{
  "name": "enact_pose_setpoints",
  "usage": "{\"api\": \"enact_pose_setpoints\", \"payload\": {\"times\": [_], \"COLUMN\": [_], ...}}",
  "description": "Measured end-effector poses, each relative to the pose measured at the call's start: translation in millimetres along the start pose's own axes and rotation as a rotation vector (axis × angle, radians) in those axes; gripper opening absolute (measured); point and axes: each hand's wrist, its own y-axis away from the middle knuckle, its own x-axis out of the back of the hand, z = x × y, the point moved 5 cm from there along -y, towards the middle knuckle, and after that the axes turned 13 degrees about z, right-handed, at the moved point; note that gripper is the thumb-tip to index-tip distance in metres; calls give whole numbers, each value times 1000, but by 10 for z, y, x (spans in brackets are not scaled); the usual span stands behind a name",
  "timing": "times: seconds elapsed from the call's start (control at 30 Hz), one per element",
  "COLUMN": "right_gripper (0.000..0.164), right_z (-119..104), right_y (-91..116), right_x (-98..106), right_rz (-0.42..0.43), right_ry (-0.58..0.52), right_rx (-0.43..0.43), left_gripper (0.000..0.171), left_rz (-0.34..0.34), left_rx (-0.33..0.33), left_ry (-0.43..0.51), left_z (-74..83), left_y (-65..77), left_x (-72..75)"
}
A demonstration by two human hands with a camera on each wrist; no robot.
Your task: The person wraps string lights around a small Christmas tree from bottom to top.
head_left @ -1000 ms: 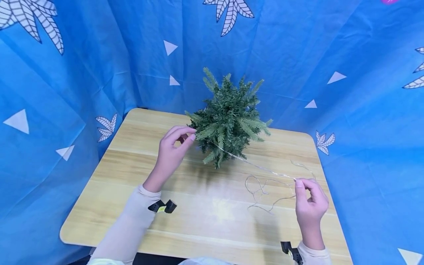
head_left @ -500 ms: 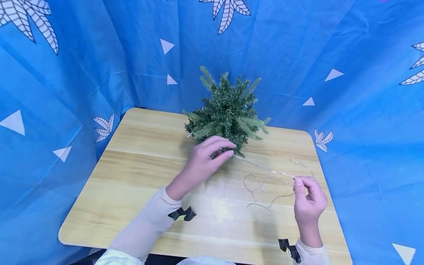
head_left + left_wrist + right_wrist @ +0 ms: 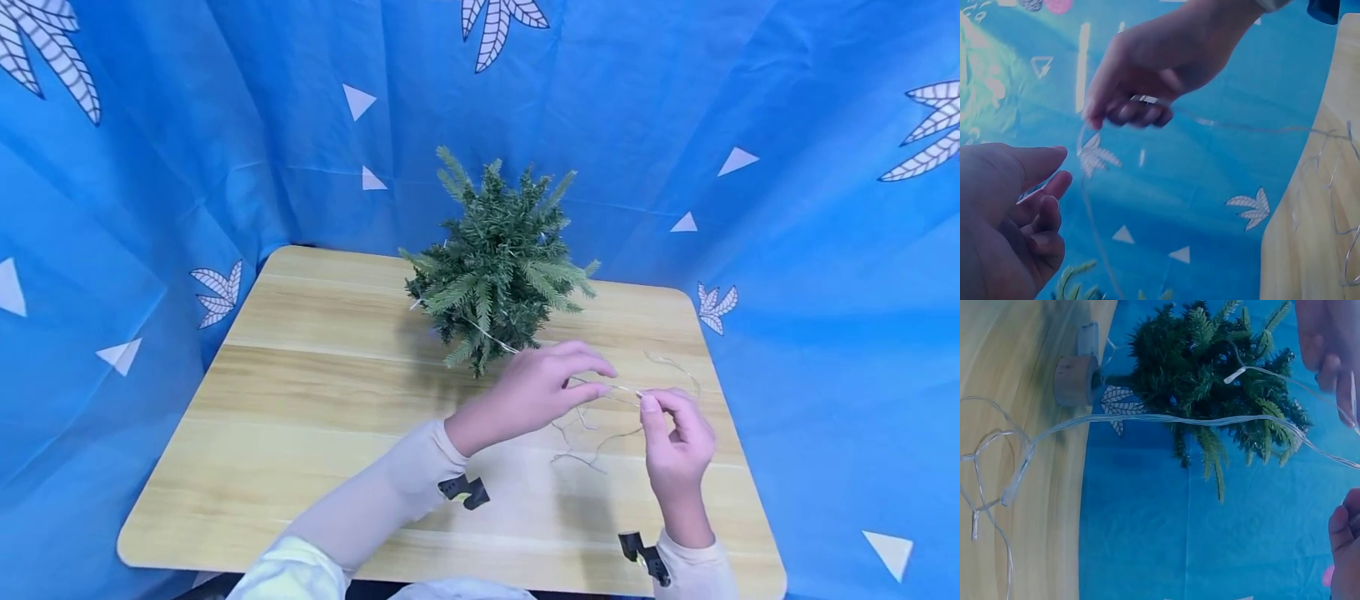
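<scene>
A small artificial Christmas tree [image 3: 498,258] stands toward the back of the table, with a thin strand of string lights [image 3: 491,336] running from its lower branches toward my hands. My right hand [image 3: 681,442] pinches the strand between thumb and fingers, right of the tree. Close by, my left hand [image 3: 543,387] hovers over the strand, thumb and fingers apart. In the left wrist view, a gap shows between the left hand [image 3: 1016,212] and the wire. The right wrist view shows several clear wires [image 3: 1172,417] bunched together and a small bulb [image 3: 1234,375] by the branches.
Loose loops of the wire [image 3: 577,460] lie on the wooden table [image 3: 300,417] at the right. The tree's round wooden base [image 3: 1074,381] shows in the right wrist view. A blue patterned curtain [image 3: 630,100] hangs round the table's back and sides.
My left hand has left the tree's left side and moved right along the strand, up to near the right hand. The right hand keeps its pinch with little movement.
</scene>
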Motion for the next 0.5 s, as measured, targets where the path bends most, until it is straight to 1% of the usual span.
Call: {"api": "enact_pose_setpoints", "payload": {"times": [0.13, 0.37, 0.43, 0.5], "right_gripper": [8, 7, 4, 3], "right_z": [25, 55, 65, 75], "right_y": [28, 66, 76, 88], "right_x": [-37, -32, -33, -38], "right_rz": [-44, -64, -75, -91], "right_ry": [17, 17, -3, -33], "right_rx": [-14, -25, -45, -92], "left_gripper": [22, 16, 15, 14], "left_rz": [-14, -18, -11, 1], "left_rx": [-54, -145, -160, -164], "left_ry": [-46, -86, -91, -100], "left_z": [41, 65, 57, 41], "left_y": [-47, -91, -98, -109], "left_x": [-71, -124, -128, -129]}}
